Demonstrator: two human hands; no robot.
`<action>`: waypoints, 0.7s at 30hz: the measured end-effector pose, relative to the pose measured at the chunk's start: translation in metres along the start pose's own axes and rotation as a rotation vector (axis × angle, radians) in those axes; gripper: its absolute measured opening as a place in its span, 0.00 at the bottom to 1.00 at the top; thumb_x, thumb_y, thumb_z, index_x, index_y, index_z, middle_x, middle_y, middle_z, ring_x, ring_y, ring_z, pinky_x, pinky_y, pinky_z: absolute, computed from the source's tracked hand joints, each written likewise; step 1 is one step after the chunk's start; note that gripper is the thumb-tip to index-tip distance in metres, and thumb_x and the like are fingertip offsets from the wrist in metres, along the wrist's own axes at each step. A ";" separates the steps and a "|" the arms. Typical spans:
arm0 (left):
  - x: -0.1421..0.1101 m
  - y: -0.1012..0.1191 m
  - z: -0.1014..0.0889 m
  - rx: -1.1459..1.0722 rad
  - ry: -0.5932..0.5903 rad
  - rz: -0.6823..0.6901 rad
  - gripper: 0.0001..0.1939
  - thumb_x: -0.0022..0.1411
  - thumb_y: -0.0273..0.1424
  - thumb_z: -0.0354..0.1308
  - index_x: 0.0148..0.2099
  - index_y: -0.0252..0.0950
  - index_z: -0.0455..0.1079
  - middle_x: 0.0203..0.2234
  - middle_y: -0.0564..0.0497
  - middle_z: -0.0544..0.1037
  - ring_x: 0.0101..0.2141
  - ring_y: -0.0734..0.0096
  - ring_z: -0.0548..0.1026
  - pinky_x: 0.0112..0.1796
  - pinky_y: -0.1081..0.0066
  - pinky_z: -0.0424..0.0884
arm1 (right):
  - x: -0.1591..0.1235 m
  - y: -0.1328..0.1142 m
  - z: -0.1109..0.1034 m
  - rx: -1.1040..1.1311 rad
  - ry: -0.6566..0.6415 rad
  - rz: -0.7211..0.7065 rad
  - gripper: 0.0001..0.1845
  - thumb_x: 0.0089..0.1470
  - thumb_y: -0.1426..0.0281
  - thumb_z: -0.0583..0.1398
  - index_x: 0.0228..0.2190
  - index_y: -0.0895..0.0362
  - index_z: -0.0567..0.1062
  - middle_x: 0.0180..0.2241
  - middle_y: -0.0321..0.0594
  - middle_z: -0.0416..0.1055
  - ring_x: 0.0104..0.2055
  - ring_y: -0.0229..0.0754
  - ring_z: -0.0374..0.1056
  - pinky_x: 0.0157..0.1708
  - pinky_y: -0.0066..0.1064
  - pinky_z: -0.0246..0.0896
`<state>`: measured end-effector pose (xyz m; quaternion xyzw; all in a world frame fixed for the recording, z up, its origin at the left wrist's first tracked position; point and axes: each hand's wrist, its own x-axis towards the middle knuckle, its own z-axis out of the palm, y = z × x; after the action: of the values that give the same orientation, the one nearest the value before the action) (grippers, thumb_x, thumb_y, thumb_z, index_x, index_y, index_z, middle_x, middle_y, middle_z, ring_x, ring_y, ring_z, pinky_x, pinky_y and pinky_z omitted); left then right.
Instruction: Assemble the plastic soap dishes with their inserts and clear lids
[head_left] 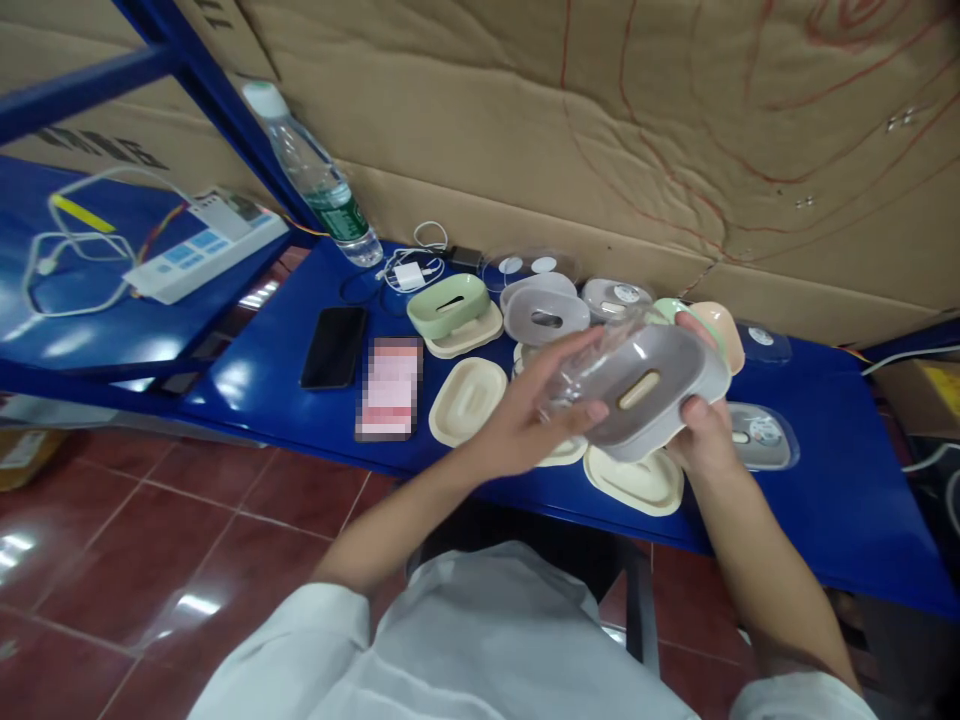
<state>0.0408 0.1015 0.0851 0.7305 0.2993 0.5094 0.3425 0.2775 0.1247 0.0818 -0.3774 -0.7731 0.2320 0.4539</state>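
Above the table I hold a grey oval soap dish (667,375) with a cream piece (639,390) showing in its slot. My right hand (705,430) grips its right end, thumb on the near rim. At the other end, my left hand (525,415) is closed around a clear plastic cover (577,375), its thumb reaching onto the dish. Whether the cover is seated on the dish, I cannot tell. Below lie cream oval trays, one at the left (469,400) and another under the dish (637,482). Behind my hands sit grey dishes (546,312) and a peach dish (720,332).
A green dish (450,308) rests on a cream tray at the left, near a black phone (334,347) and a blurred pink item (388,390). A water bottle (319,185), white charger (409,275) and clear lids (529,265) stand along the cardboard wall. A covered grey dish (765,437) lies right.
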 end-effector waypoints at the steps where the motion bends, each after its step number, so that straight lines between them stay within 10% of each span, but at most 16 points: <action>1: 0.013 -0.005 -0.014 0.049 -0.014 0.005 0.33 0.77 0.53 0.53 0.77 0.49 0.55 0.72 0.40 0.67 0.71 0.50 0.68 0.67 0.47 0.70 | 0.004 0.005 -0.004 0.105 0.047 0.042 0.49 0.67 0.33 0.48 0.77 0.44 0.49 0.65 0.53 0.71 0.63 0.63 0.74 0.58 0.60 0.72; 5: 0.055 -0.035 -0.064 0.641 -0.057 -0.050 0.37 0.71 0.54 0.62 0.74 0.43 0.63 0.74 0.37 0.62 0.73 0.41 0.61 0.71 0.41 0.59 | 0.011 0.027 -0.006 0.333 0.180 0.191 0.42 0.65 0.37 0.56 0.72 0.41 0.62 0.61 0.47 0.76 0.59 0.63 0.76 0.58 0.61 0.72; 9: 0.065 -0.067 -0.091 0.998 0.003 -0.243 0.35 0.71 0.50 0.63 0.72 0.43 0.66 0.74 0.36 0.61 0.73 0.35 0.59 0.70 0.40 0.56 | 0.001 0.037 -0.001 0.229 0.089 0.162 0.45 0.67 0.39 0.55 0.76 0.41 0.51 0.62 0.49 0.74 0.57 0.60 0.77 0.57 0.59 0.73; 21: 0.032 -0.070 -0.093 0.966 -0.029 -0.165 0.30 0.78 0.49 0.52 0.74 0.43 0.64 0.76 0.38 0.60 0.75 0.45 0.59 0.72 0.45 0.54 | -0.009 0.013 0.013 0.067 0.085 0.131 0.53 0.58 0.35 0.63 0.74 0.41 0.51 0.70 0.53 0.63 0.69 0.65 0.66 0.64 0.59 0.69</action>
<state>-0.0443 0.1854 0.0688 0.7868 0.5535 0.2731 0.0078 0.2739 0.1250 0.0616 -0.4216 -0.7185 0.2705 0.4826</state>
